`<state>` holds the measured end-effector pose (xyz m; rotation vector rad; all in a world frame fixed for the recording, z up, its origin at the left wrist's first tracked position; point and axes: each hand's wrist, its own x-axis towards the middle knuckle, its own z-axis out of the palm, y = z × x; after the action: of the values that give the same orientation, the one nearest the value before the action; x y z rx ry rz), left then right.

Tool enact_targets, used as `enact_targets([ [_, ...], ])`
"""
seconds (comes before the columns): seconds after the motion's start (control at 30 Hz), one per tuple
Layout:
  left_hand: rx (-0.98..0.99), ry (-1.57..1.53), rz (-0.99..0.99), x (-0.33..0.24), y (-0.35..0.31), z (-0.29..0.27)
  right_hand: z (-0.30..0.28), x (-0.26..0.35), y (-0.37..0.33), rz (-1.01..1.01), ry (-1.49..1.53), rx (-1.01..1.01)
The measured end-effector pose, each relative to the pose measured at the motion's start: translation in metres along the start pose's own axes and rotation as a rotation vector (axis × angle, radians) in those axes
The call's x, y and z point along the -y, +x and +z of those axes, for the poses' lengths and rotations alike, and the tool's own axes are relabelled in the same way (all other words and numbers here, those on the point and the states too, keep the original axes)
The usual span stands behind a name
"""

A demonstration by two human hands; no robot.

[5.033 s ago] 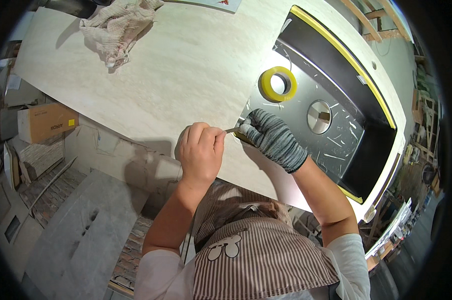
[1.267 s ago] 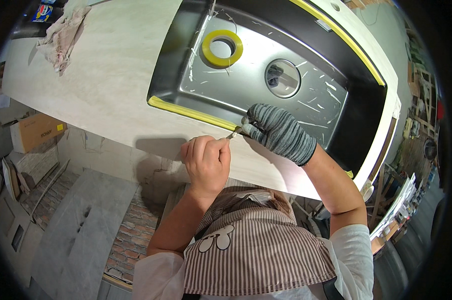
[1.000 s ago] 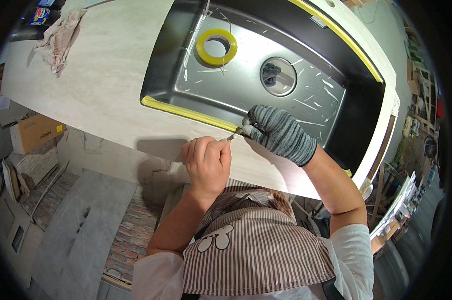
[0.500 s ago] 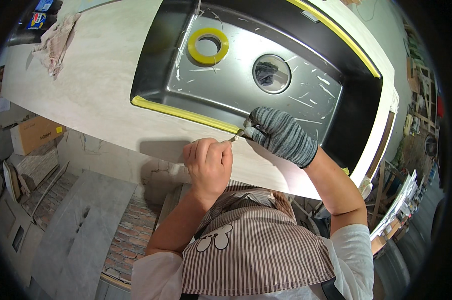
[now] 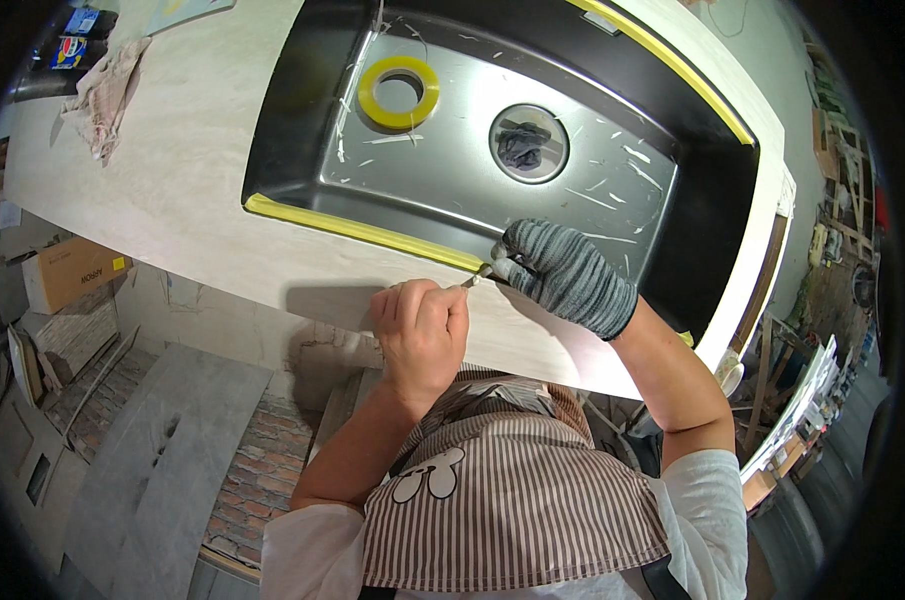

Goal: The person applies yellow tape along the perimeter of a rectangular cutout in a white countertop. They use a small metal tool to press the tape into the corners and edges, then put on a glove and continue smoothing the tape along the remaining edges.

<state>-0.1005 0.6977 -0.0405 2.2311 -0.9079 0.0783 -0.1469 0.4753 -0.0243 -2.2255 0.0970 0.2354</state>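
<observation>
My left hand (image 5: 419,328) is bare and closed in a pinch at the front rim of a dark metal sink (image 5: 717,225). Between its fingertips is a small, thin piece with a pale bit on it (image 5: 470,282); its kind is too small to tell. My right hand (image 5: 570,281), in a grey striped knit glove, meets the far end of that piece with thumb and forefinger pinched together. A yellow tape strip (image 5: 367,232) runs along the front rim from the left corner to my fingers. To the right of them, my gloved hand partly hides the rim.
A yellow tape roll (image 5: 399,92) lies in the sink near the drain (image 5: 528,144), among white scraps. More yellow tape (image 5: 672,75) lines the far rim. On the pale countertop (image 5: 162,170) are a crumpled cloth (image 5: 105,100) and dark bottles (image 5: 67,52) at far left.
The sink and countertop have shifted slightly left in view. Both hands sit a little farther right along the front rim, still pinching, and more yellow strip shows to their left.
</observation>
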Motion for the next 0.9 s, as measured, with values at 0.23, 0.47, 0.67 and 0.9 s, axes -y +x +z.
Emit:
enact_targets([
  [0.23, 0.005, -0.016, 0.01, -0.012, -0.003, 0.009, -0.005, -0.008, -0.014, 0.01, 0.058, -0.016],
  [0.47, 0.006, -0.018, 0.018, -0.022, -0.008, 0.017, -0.01, -0.013, -0.027, -0.002, 0.049, -0.03],
  [0.67, 0.002, -0.01, 0.021, -0.034, -0.013, 0.023, -0.015, -0.021, -0.039, -0.024, -0.019, -0.015],
  [0.9, -0.006, -0.009, 0.008, -0.048, -0.018, 0.03, -0.019, -0.031, -0.052, -0.063, -0.053, -0.019],
])
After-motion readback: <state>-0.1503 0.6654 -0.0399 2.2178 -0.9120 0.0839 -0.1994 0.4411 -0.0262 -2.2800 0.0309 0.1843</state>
